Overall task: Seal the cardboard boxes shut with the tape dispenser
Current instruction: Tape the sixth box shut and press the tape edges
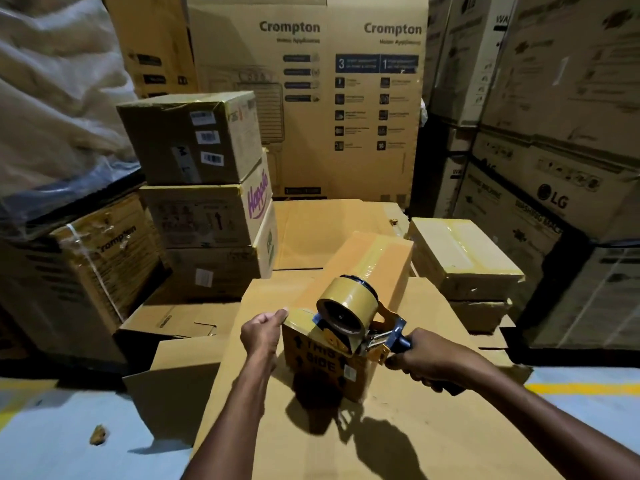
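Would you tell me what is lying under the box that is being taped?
The box stands on a flattened cardboard sheet, which lies on the pale floor. The box covers the part of the sheet beneath it.

A narrow cardboard box [379,259] printed "THIS SIDE" lies on flattened cardboard sheets [398,441] spread over a pale floor [52,441]. The left hand [264,332] grips the box's near top corner. The right hand [427,358] grips the handle of a tape dispenser [348,311], whose tan roll sits at the box's near end. Stacked boxes [204,209] stand to the left, a large Crompton carton [311,109] behind, and LG cartons [554,188] to the right.
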### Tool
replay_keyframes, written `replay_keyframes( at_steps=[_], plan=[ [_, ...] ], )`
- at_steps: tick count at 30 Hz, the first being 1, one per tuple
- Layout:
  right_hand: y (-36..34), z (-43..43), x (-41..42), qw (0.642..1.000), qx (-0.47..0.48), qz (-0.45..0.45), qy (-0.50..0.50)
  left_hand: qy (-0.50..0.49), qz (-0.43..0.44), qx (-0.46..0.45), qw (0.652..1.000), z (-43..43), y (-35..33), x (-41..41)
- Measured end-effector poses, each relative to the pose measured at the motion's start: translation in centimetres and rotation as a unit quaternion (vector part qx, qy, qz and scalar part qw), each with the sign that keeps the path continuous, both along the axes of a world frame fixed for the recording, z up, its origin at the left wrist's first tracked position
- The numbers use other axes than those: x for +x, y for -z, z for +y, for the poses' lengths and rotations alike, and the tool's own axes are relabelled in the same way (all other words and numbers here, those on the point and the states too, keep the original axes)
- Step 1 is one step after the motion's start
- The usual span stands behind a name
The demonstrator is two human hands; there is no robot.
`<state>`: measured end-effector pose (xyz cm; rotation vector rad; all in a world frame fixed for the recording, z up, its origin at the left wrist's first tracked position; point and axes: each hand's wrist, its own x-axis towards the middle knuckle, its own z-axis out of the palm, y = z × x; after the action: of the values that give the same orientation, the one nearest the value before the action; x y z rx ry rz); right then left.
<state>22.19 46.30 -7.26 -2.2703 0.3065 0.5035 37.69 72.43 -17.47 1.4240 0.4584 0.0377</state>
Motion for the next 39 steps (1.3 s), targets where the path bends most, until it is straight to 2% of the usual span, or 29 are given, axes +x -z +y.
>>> replay_keyframes(
  at_steps=[4, 11, 15, 18, 20, 25, 30, 32, 34, 35, 37, 39],
  plan=[
    [0.8, -1.6, -1.7, 1.0, 0.004, 0.002, 0.017, 0.0, 0.008, 0.011, 1.0, -0.5, -0.1, -0.5],
    [0.0, -1.5, -1.6, 1.0, 0.01, -0.001, 0.015, -0.034, -0.014, 0.146, 0.989, -2.3, -1.1, -3.1],
    [0.0, -1.4, -1.8, 1.0, 0.013, -0.005, 0.014, -0.001, 0.015, 0.106, 0.994, -5.6, -0.9, -6.0],
    [0.2, -1.5, -2.2, 1.0, 0.015, -0.017, 0.009, -0.025, 0.037, 0.037, 0.998, -6.8, -0.5, -7.3],
    [0.3, -1.5, -2.5, 1.0, 0.008, -0.026, 0.001, -0.045, 0.035, 0.022, 0.998, -6.7, -0.3, -7.4],
    [0.5, -3.0, -3.5, 1.0, 0.009, -0.024, 0.007, -0.056, 0.033, 0.035, 0.997, -6.9, -0.8, -7.3],
    [2.2, -5.9, -6.6, 0.999, 0.022, -0.017, 0.04, -0.05, 0.027, 0.091, 0.994, -6.9, -0.8, -7.8],
    [3.2, -6.5, -7.5, 0.998, 0.019, -0.022, 0.055, -0.042, 0.011, 0.139, 0.989, -6.8, -1.0, -7.8],
    [3.9, -6.5, -7.9, 0.998, 0.014, -0.033, 0.058, -0.03, -0.056, 0.273, 0.96, -6.7, -1.1, -7.8],
    [3.9, -6.4, -7.9, 0.998, 0.009, -0.04, 0.051, -0.017, -0.113, 0.352, 0.929, -6.5, -1.0, -7.7],
    [4.0, -6.1, -8.0, 0.998, -0.007, -0.052, 0.038, 0.039, -0.236, 0.48, 0.844, -6.5, -1.0, -7.6],
    [4.0, -5.9, -8.1, 0.998, -0.017, -0.058, 0.035, 0.134, -0.307, 0.534, 0.776, -6.5, -1.3, -7.5]
  ],
)
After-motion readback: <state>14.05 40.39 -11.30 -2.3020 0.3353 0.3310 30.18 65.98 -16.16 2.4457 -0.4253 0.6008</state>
